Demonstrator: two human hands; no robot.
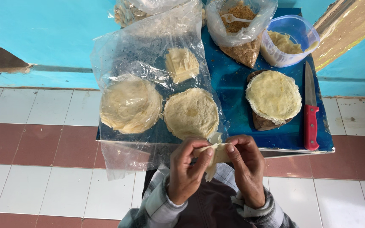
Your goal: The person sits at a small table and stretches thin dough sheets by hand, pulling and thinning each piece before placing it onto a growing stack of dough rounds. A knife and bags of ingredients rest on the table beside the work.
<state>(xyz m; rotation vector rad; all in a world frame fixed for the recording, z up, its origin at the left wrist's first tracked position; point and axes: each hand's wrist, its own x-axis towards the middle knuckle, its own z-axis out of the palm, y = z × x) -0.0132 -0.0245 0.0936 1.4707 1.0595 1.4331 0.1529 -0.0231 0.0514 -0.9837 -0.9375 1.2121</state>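
Nearest to us, our left hand (185,171) and right hand (246,169) meet just below the bench edge, both grips closed on a thin, pale, folded sheet of dough wrapper (214,157), thumbs and forefingers pinching its upper fold while a loose corner hangs down between the wrists. Grey checked sleeves (157,207) cover both forearms, over a floor of white and reddish-brown tiles (43,169). Just beyond the hands stands the blue bench (233,97). On its left part lies a crumpled clear plastic sheet (140,55) that hangs over the near edge; on it rest two round stacks of pale wrappers, one at the left (131,105) and one just above our hands (191,113), and farther back a small squarish folded pile of wrappers (181,64). To the right, a third round stack (273,95) sits on brown paper (263,123), with a red-handled knife (311,109) lying beside it near the bench's right edge. At the far side stand a clear plastic tub of pale yellow filling (290,41) and an open plastic bag of brown crumbs (241,25) with a white plastic spoon (235,18) in it, before a turquoise wall (43,29).
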